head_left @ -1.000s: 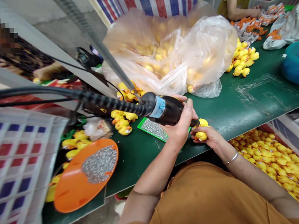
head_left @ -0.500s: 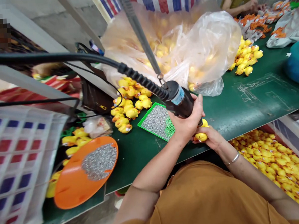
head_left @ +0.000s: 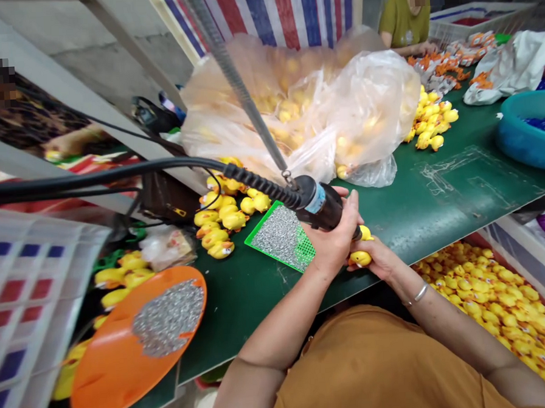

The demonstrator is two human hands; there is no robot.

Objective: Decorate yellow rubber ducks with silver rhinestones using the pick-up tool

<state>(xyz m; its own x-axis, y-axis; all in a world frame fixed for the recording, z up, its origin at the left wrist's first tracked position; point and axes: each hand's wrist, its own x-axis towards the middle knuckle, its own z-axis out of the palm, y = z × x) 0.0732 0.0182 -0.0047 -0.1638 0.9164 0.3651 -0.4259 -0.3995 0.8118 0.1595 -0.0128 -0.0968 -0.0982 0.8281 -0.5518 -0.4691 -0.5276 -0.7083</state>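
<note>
In the head view, the left hand was wrapped around the body of a black electric screwdriver, its fingers clenched over the barrel. The tool hung tilted from a grey rod, and a ribbed black cable ran off from its rear end to the left. The screwdriver's tip pointed down to a small yellow toy duck, which the right hand gripped from below at the near edge of the green desk, its fingers curled about the duck. A silver bangle sat on the right wrist.

Just left of the left hand lay a green tray of small screws. Beyond it stood a cluster of yellow ducks, and a large clear plastic bag of ducks filled the middle of the desk. An orange dish of screws rested near the left edge. To the lower right, beside the desk, a bin of ducks lay open. A blue basin stood at the far right, and another person in a green shirt sat at the far end.
</note>
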